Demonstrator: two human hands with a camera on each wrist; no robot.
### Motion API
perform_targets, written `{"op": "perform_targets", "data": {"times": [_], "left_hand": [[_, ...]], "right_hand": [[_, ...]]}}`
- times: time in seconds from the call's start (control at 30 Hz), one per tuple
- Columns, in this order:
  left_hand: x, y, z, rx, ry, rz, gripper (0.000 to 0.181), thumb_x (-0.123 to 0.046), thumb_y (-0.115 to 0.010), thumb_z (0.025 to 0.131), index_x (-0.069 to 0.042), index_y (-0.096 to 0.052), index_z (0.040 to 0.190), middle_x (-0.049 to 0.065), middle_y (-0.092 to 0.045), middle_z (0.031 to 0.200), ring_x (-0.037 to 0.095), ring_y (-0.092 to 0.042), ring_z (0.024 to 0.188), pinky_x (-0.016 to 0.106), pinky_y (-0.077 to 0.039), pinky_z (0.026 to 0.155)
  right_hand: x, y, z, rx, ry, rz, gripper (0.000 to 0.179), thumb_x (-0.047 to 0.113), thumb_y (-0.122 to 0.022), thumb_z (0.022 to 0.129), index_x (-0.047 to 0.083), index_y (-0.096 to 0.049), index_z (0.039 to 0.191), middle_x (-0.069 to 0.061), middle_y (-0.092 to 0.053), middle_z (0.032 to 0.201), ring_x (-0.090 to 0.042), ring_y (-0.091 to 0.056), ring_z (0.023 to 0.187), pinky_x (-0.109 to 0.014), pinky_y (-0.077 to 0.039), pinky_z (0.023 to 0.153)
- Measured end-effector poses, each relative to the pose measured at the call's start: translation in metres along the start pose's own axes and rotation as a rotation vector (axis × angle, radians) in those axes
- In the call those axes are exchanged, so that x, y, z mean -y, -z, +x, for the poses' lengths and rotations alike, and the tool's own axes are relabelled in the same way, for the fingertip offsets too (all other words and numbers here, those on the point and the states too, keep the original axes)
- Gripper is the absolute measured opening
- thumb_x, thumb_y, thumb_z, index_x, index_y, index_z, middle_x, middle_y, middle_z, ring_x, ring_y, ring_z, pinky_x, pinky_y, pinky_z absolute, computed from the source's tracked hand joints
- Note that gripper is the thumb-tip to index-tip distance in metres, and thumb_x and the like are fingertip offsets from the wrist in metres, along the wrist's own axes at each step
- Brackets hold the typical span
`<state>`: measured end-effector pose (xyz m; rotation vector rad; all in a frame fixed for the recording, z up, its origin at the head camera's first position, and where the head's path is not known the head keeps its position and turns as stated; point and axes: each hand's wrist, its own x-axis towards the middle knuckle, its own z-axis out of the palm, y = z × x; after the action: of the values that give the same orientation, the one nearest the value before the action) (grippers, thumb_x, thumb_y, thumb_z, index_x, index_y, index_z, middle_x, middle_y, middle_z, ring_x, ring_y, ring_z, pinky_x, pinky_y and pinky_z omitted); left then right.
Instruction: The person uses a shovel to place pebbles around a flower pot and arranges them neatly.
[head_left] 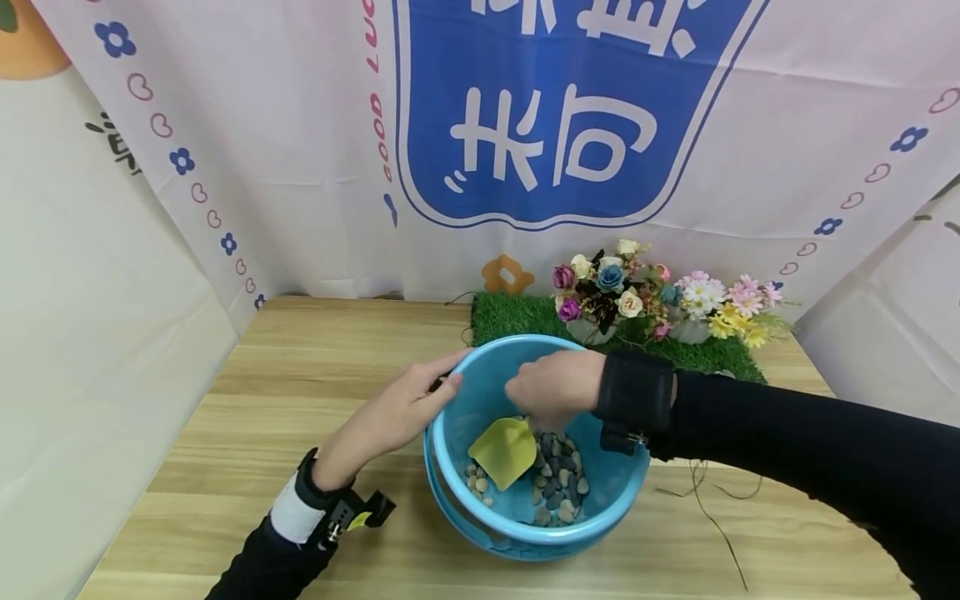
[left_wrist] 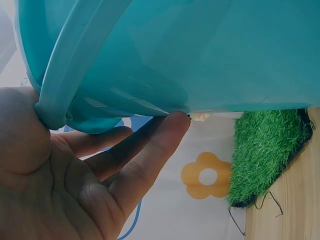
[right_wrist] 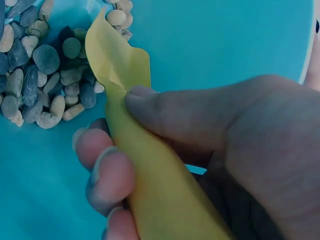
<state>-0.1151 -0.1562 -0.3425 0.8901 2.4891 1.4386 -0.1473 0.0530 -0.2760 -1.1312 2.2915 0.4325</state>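
Observation:
A blue bucket (head_left: pixel 540 530) stands on the wooden table, a heap of grey and tan pebbles (head_left: pixel 561 477) at its bottom. Inside it, my right hand (head_left: pixel 558 387) grips the handle of a yellow toy shovel (head_left: pixel 504 454). The right wrist view shows the thumb on top of the handle (right_wrist: pixel 160 185) and curled fingers beneath it; the blade points toward the pebbles. My left hand (head_left: pixel 397 408) rests at the bucket's left rim. Its nearly straight fingers (left_wrist: pixel 145 165) lie against the outer wall, and the bucket's carrying handle (left_wrist: pixel 75 60) passes beside the palm.
Behind the bucket lies a green artificial turf mat (head_left: pixel 513 315) holding two pots of artificial flowers (head_left: pixel 611 287). Thin dark strings (head_left: pixel 716 525) trail over the table (head_left: pixel 337 367) at the right. A printed white cloth (head_left: pixel 315 167) hangs at the back.

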Motion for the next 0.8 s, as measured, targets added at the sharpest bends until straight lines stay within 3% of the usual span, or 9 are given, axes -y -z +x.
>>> {"op": "perform_targets", "data": {"times": [0.27, 0.53, 0.8], "left_hand": [[-0.001, 0.000, -0.001, -0.001, 0.009, 0.013, 0.045, -0.030, -0.032, 0.102, -0.014, -0.030, 0.145, 0.004, -0.063, 0.075, 0.014, -0.065, 0.074, 0.027, -0.054, 0.072], [0.001, -0.001, 0.000, -0.010, 0.000, 0.007, 0.045, -0.028, -0.032, 0.102, -0.011, -0.030, 0.144, 0.007, -0.066, 0.091, 0.014, -0.065, 0.077, 0.026, -0.054, 0.070], [0.002, -0.002, 0.000, -0.003, -0.007, -0.010, 0.046, -0.028, -0.032, 0.103, -0.011, -0.029, 0.145, 0.009, -0.066, 0.097, 0.016, -0.065, 0.077, 0.026, -0.054, 0.069]], "right_hand": [[-0.001, -0.005, 0.011, 0.072, -0.004, -0.014, 0.014, 0.028, -0.058, 0.092, 0.016, -0.054, 0.098, 0.004, -0.053, 0.076, -0.010, -0.050, 0.062, -0.025, -0.042, 0.056], [-0.002, -0.006, 0.017, 0.133, 0.014, -0.012, 0.013, 0.028, -0.056, 0.093, 0.016, -0.052, 0.097, 0.004, -0.054, 0.072, -0.010, -0.049, 0.058, -0.024, -0.039, 0.051], [0.008, -0.007, 0.012, 0.131, 0.056, -0.044, 0.017, 0.023, -0.062, 0.088, 0.018, -0.054, 0.102, 0.004, -0.051, 0.081, -0.011, -0.049, 0.071, -0.026, -0.043, 0.062]]}}
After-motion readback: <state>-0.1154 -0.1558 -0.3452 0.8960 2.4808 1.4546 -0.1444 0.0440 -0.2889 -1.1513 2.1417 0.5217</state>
